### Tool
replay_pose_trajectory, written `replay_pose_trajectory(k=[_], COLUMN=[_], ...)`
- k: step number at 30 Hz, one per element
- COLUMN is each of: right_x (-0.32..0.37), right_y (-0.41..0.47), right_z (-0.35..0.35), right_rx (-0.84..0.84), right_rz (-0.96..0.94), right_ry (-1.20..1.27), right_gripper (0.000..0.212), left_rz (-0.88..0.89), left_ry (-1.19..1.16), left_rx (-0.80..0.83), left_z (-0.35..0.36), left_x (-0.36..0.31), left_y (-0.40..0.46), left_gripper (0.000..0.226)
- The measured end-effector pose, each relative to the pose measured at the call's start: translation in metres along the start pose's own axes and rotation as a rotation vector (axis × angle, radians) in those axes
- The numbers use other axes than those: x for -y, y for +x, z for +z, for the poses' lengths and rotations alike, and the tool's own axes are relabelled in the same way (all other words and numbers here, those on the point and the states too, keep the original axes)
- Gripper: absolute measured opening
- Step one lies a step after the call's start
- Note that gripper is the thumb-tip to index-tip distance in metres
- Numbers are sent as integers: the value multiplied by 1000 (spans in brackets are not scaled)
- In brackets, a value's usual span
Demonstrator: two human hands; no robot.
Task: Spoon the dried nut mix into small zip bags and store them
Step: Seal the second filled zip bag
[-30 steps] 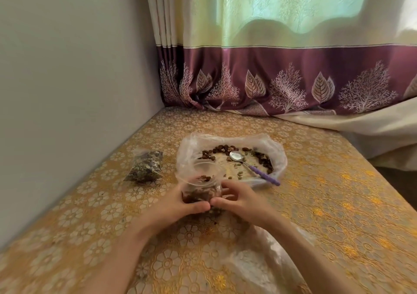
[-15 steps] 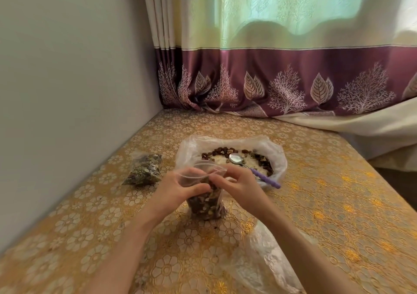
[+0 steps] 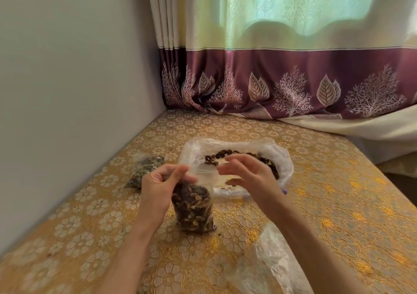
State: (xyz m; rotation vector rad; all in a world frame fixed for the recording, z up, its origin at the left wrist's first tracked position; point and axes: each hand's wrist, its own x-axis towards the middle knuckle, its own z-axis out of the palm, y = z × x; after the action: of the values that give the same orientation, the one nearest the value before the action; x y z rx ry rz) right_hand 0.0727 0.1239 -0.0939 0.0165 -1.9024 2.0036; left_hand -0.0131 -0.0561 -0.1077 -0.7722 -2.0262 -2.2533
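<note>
- Two filled bags sit in my view, and I start at the left: a packed zip bag (image 3: pixel 146 173) of greenish mix lies on the surface (image 3: pixel 327 214) close to the wall, already stored aside, I judge.
- My left hand (image 3: pixel 161 189) pinches the top left corner of the small zip bag (image 3: pixel 191 205) between thumb and curled fingers (image 3: pixel 180 173); the bag stands upright on the surface, about two-thirds full of the dried nut mix.
- The clear top strip of that bag stretches rightward toward my right hand (image 3: pixel 246 176), whose fingers are spread and relaxed. They are at the strip's end, but I cannot tell whether they touch it, and they grip nothing that I can see.
- Behind both hands lies the big open plastic bag (image 3: pixel 282 158) with the remaining nut mix (image 3: pixel 225 155) spread inside.
- Near right, a crumpled empty plastic bag (image 3: pixel 270 260) rests by my forearm.
- Risk, as I judge it: the seal looks unfinished, and only one corner is held. If the left pinch slips or tilts the bag, it could topple and spill nuts. A nut caught in the zip track would keep it from closing.
- No brand, label or writing is readable anywhere.
</note>
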Motion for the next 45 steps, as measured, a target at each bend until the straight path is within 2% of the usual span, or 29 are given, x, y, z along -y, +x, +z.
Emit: replay_pose_trajectory(k=[2,4,7,11,16,21,24,27,30,36,41,45], right_x=[-4,-10,-12,-14,-14,-12,-12,-10,-8,-6,-6,-8], right_y=[0,-1,-1,-1,-1,-2,-2,-2,-1,-3,-2,-2], right_z=[8,16,20,17,19,14,13,12,10,9,12,15], right_rx=[129,197,117,25,-99,-91,-79,-47,-59,-82,-109,-117], right_rz=[101,117,46,60,-109,-93,-46,-42,-70,11,-8,-12], right_ry=[-114,-209,-221,-53,-159,-36,39,19,-11,113,85,46], right_gripper=[40,30,14,19,16,11,21,10,9,23,13,15], left_rz=[-14,-22,-73,-104,-65,-82,-119,-136,-136,-69,21,54], left_ry=[3,32,11,-90,-84,-118,-136,-168,-172,-119,-16,41], left_rx=[-18,-5,96,113,82,59,88,110,98,53,36,16], left_z=[3,3,-11,-20,-12,-12,-15,-16,-16,-16,-14,-10], left_x=[0,0,-1,-2,-1,1,3,3,3,1,-2,-3], left_y=[-1,-1,2,4,3,4,5,5,6,6,2,0], left_gripper=[25,24,32,30,26,25,20,20,24,23,22,23])
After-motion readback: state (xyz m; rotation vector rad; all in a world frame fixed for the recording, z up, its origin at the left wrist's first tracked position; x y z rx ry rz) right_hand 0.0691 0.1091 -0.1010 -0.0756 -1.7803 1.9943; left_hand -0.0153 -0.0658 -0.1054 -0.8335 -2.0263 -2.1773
